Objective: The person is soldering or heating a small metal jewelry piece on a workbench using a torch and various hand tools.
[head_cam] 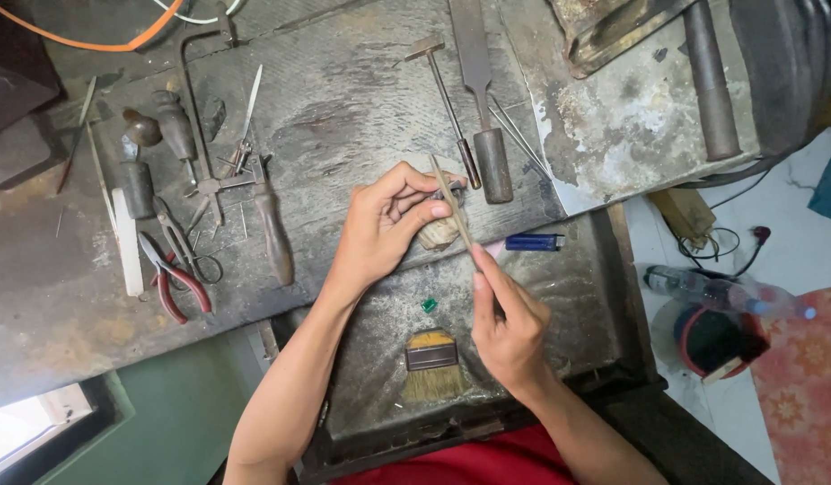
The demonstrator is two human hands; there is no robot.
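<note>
right hand [510, 328] pinches a thin file [453, 208]; left hand [388, 220] grips a small piece against a wooden peg [440, 232], above a brush [432, 364].

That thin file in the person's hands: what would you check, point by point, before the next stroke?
1. Right hand grips the thin file at its lower end: ok.
2. Left hand pinches a small piece against the wooden peg: ok, though the piece itself is too small to make out.
3. File lies across the spot where the left fingers hold: ok.
4. Left fingers lie close beside the file's path: cannot tell if they are safely clear.
5. Tray sits under the hands: ok.
6. Small green stone and brush lie in the tray, apart from the hands: ok.
</note>
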